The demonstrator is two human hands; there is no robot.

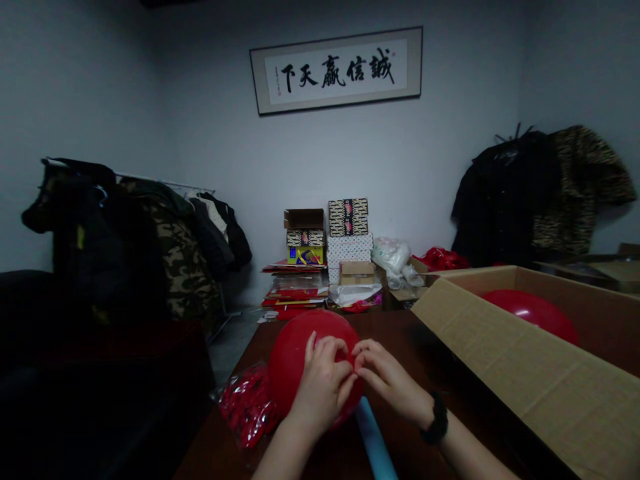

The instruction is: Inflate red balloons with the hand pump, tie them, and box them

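An inflated red balloon (295, 340) rests above the dark brown table (390, 327), in front of me. My left hand (325, 377) lies over its right half, thumb and fingers pinched at the balloon's right side. From the right, my right hand (385, 373) meets it there, its fingertips also pinched on the balloon's end; the neck itself is hidden by the fingers. Under the hands, a light blue tube (374, 443) lies on the table. A clear bag of red deflated balloons (250, 407) sits left of the balloon.
A large open cardboard box (500, 353) at the right holds another red balloon (533, 313). Behind the table stand stacked boxes (350, 250), red paper items (295, 293) and plastic bags (393, 257). Coats hang at both sides.
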